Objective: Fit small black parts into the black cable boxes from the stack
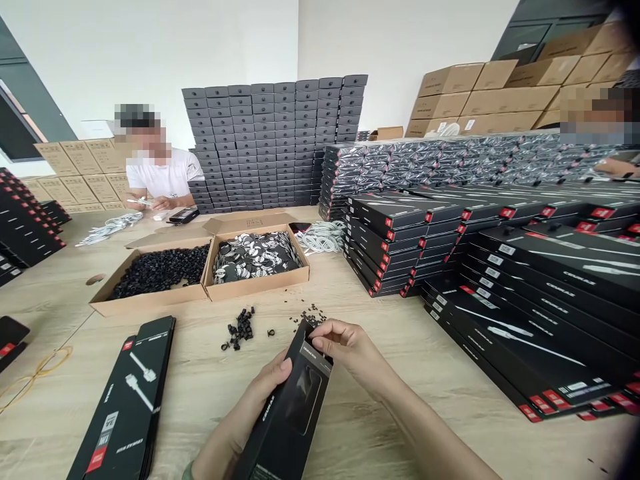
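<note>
Now grips one black box (277, 419) in curled left hand (257, 395), pinches its top with right hand (353, 347), before two cartons (260, 284).

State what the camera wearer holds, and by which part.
A black box: the left hand grips its long side; the right hand touches its top end.

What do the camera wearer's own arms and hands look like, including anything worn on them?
The left hand and right hand are ungloved. The right forearm shows no sleeve. A dull greenish band edges the left wrist; whether bracelet or cuff, I cannot tell.
</note>
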Available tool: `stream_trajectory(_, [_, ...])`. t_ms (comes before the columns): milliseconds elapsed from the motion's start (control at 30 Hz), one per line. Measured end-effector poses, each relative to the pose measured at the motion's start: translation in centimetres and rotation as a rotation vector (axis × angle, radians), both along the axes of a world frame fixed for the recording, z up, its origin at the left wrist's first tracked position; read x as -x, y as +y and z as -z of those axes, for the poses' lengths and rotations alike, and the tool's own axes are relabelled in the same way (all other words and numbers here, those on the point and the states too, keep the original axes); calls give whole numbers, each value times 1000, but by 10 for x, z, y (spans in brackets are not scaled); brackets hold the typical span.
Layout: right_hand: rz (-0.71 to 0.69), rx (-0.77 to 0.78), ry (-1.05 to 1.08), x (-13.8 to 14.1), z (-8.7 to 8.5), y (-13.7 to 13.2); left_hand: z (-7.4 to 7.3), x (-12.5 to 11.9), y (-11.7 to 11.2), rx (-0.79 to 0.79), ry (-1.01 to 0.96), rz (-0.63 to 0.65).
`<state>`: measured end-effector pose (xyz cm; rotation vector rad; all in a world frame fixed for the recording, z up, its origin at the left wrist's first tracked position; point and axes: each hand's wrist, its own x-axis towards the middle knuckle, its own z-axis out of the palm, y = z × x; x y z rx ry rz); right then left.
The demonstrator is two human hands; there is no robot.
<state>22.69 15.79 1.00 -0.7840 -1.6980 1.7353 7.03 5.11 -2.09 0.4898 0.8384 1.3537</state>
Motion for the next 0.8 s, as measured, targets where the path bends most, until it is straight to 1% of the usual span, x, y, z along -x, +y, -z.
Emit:
stream_trajectory(67, [60,-48,-15,1,3,0,-1,1,0,-28,11,18])
stream_trajectory(133, [87,-65,-22,2,6,-1,-5,0,-3,-64,14,53])
stream_trajectory(267, [108,5,-7,5,5,-5,-15,-2,-12,-128,-29,134])
stream_trajectory(333, [129,47,32,6,3,-4,-20,-4,-15,-121,-46,121])
stream_trajectory(400, [128,103,88,5,1,-1,-26,-7,-17,-85,-46,49])
stream_trajectory(467, [64,206,113,4,0,-3,-31,-9,-18,-55,-44,-53])
stream_trajectory(533, [-70,333,84,2,-1,-13,-32,-11,-19,-18,-41,-183])
stream_trajectory(600, [-236,418,51,2,0,-34,-29,-11,-19,18,-35,-366])
stream_trajectory(667, [-345,384,91,5,4,-60,-23,-12,-18,56,-14,-518])
stream_trajectory(700, [-358,338,126,6,7,-71,-22,-13,-17,74,10,-551])
stream_trajectory(767, [-266,260,187,2,11,-88,-22,-14,-16,49,91,-552])
stream_trajectory(800, [-187,209,191,-5,12,-92,-25,-13,-16,2,155,-540])
